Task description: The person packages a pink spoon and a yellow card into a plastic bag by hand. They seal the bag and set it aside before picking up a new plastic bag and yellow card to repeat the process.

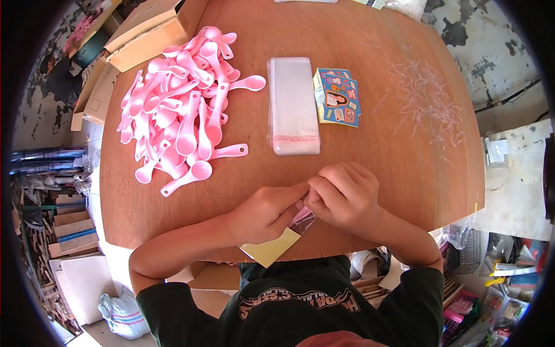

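Near the table's front edge, my left hand (263, 214) is closed on a clear plastic bag (306, 224). Out from under that hand sticks a yellow card (270, 248), and a bit of pink, perhaps part of a spoon, shows between the hands. My right hand (344, 194) pinches at the bag's upper end, its fingertips meeting those of the left; what exactly they grip is hidden. Ahead of the hands lies a stack of clear plastic bags (293, 104) with a pinkish strip at the near end. Beside it rests a stack of blue printed cards (338, 98).
A heap of pink spoons (179, 110) covers the left side of the wooden table (370, 156). An open cardboard box (150, 34) stands behind it. Thin clear plastic strips (428, 98) are scattered at the right. Boxes and bags crowd the floor on both sides.
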